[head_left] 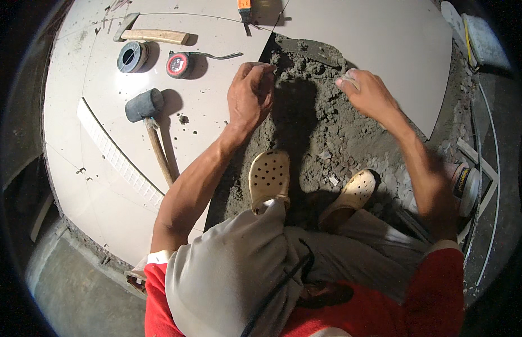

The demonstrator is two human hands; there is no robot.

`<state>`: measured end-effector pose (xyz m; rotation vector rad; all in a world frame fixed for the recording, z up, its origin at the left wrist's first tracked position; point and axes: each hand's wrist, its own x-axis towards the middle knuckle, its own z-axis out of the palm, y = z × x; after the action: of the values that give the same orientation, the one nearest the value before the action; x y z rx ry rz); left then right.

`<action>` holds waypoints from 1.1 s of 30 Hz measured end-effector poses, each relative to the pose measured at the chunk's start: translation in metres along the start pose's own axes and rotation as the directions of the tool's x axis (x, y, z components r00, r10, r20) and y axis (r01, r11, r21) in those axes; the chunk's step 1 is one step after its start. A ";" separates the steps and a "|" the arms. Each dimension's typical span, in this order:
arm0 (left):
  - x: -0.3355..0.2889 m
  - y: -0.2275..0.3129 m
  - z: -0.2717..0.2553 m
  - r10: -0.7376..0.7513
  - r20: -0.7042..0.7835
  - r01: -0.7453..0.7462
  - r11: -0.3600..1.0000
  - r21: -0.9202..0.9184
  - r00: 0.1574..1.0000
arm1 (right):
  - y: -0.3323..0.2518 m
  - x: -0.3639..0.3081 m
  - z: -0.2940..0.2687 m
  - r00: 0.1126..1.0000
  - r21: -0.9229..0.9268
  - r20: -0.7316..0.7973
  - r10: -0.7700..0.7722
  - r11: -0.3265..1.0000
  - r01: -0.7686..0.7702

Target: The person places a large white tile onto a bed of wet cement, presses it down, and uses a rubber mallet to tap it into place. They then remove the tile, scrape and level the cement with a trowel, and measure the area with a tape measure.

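Observation:
My right hand (368, 95) is closed around the handle of a trowel (317, 52), whose mortar-smeared blade lies on the mortar beside the right-hand tile. Grey, crumbly mortar (328, 112) fills the gap between the large pale tiles, with a dark shadow across it. My left hand (251, 94) is curled at the edge of the left tile (216, 50), next to the mortar. Whatever its bent fingers may hold is hidden. Both forearms reach forward over my light clogs (269, 174), which stand on the rough bed.
On the left tiles lie a rubber mallet (144, 105), a tape measure (178, 65), a spool of wire (132, 57), a wooden-handled hammer (155, 36) and a white ribbed strip (117, 151). An orange-and-black device (245, 11) stands at the far edge. A bucket (466, 188) sits at right.

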<state>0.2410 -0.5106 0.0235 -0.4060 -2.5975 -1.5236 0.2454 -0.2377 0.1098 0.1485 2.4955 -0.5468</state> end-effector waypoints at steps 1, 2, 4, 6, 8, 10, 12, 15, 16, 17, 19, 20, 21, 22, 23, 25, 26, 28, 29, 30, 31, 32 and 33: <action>-0.001 -0.001 0.001 0.031 0.000 -0.031 0.999 0.041 1.000 | -0.001 -0.002 0.006 0.999 -0.003 -0.053 0.015 1.000 -0.015; -0.002 -0.002 0.001 0.011 0.013 -0.011 1.000 0.024 1.000 | -0.001 -0.004 0.014 0.996 -0.012 -0.083 0.034 0.999 -0.035; -0.005 -0.004 0.002 -0.020 0.044 0.020 1.000 -0.002 0.999 | -0.001 -0.009 0.033 0.975 0.112 -0.220 0.003 0.993 0.022; -0.006 -0.005 0.004 0.011 0.046 -0.013 0.999 0.038 0.999 | -0.002 -0.013 0.055 0.954 0.187 -0.298 0.033 0.982 0.025; -0.004 -0.004 0.007 0.028 0.038 -0.029 0.999 0.041 0.999 | -0.007 -0.014 0.074 0.932 0.216 -0.349 0.101 0.976 -0.025; -0.002 -0.001 0.011 0.009 0.020 -0.009 1.000 0.001 1.000 | -0.010 -0.019 0.088 0.921 0.202 -0.374 0.108 0.979 -0.033; 0.003 0.002 0.012 0.025 0.034 -0.028 0.995 0.095 0.999 | -0.013 -0.025 0.098 0.909 0.213 -0.403 0.109 0.977 -0.022; 0.009 0.002 0.007 0.021 0.005 -0.021 0.984 0.178 1.000 | -0.009 -0.041 0.100 0.905 0.249 -0.412 0.108 0.969 -0.003; 0.011 0.001 0.005 0.020 -0.013 -0.017 0.983 0.184 1.000 | -0.008 -0.047 0.099 0.893 0.239 -0.438 0.101 0.971 0.008; 0.012 0.000 0.004 0.007 -0.023 -0.003 0.984 0.181 1.000 | -0.007 -0.055 0.098 0.920 0.232 -0.376 0.109 0.973 -0.020; 0.016 -0.005 0.002 -0.011 -0.039 0.018 0.987 0.158 0.999 | -0.006 -0.074 0.093 0.924 0.215 -0.367 0.108 0.976 -0.028; 0.018 -0.008 0.004 -0.005 -0.054 0.014 0.984 0.176 0.999 | -0.007 -0.081 0.090 0.931 0.202 -0.344 0.123 0.978 -0.055; 0.021 -0.011 0.006 0.002 -0.067 0.011 0.981 0.195 0.998 | -0.008 -0.086 0.087 0.937 0.175 -0.320 0.138 0.981 -0.085; 0.024 -0.015 0.010 0.010 -0.082 0.008 0.977 0.213 0.997 | -0.009 -0.085 0.085 0.944 0.224 -0.322 0.068 0.975 0.007; 0.028 -0.018 0.013 0.032 -0.067 -0.013 0.964 0.267 0.997 | -0.011 -0.083 0.083 0.960 0.264 -0.277 0.051 0.964 0.025; 0.033 -0.026 0.018 0.037 -0.007 -0.032 0.920 0.390 0.999 | -0.015 -0.069 0.082 0.964 0.258 -0.266 0.004 0.964 0.067; 0.034 -0.029 0.019 0.073 -0.053 -0.050 0.936 0.349 0.996 | -0.018 -0.057 0.085 0.954 0.212 -0.297 -0.027 0.973 0.093; 0.031 -0.033 0.018 0.054 -0.076 -0.028 0.953 0.302 0.996 | -0.019 -0.038 0.088 0.953 0.175 -0.300 -0.035 0.980 0.091; 0.030 -0.035 0.016 0.072 -0.079 -0.044 0.951 0.307 0.994 | -0.018 -0.031 0.087 0.963 0.184 -0.270 -0.011 0.981 0.063; 0.029 -0.036 0.014 0.086 -0.074 -0.058 0.948 0.312 0.994 | -0.017 -0.024 0.087 0.964 0.193 -0.265 -0.003 0.980 0.056; 0.027 -0.036 0.013 0.101 -0.070 -0.074 0.946 0.314 0.992 | -0.017 -0.019 0.086 0.949 0.148 -0.315 -0.024 0.986 0.074; 0.026 -0.036 0.013 0.095 -0.076 -0.068 0.950 0.305 0.993 | -0.018 -0.015 0.086 0.942 0.151 -0.334 -0.036 0.984 0.091; 0.026 -0.036 0.013 0.093 -0.082 -0.065 0.954 0.294 0.992 | -0.019 -0.011 0.084 0.919 0.144 -0.391 -0.038 0.984 0.101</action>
<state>0.2070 -0.5116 -0.0074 -0.3901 -2.6384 -1.0839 0.2939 -0.2897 0.0592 0.2526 2.8469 -0.8191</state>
